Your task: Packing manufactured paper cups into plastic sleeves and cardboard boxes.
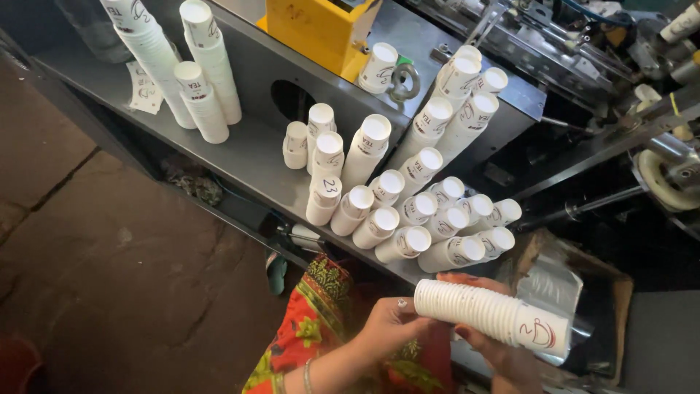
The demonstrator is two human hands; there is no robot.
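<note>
Both hands [437, 325] around sideways cup stack [490, 315].

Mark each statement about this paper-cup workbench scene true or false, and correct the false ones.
1. Both hands hold one stack of white paper cups lying on its side. True.
2. The left hand wears a glove. False: it is bare, with a bangle at the wrist.
3. Many cup stacks stand on the grey metal shelf. True.
4. The box at the back is blue. False: it is yellow.
5. The right hand rests flat on the shelf. False: it supports the held stack from below.
</note>
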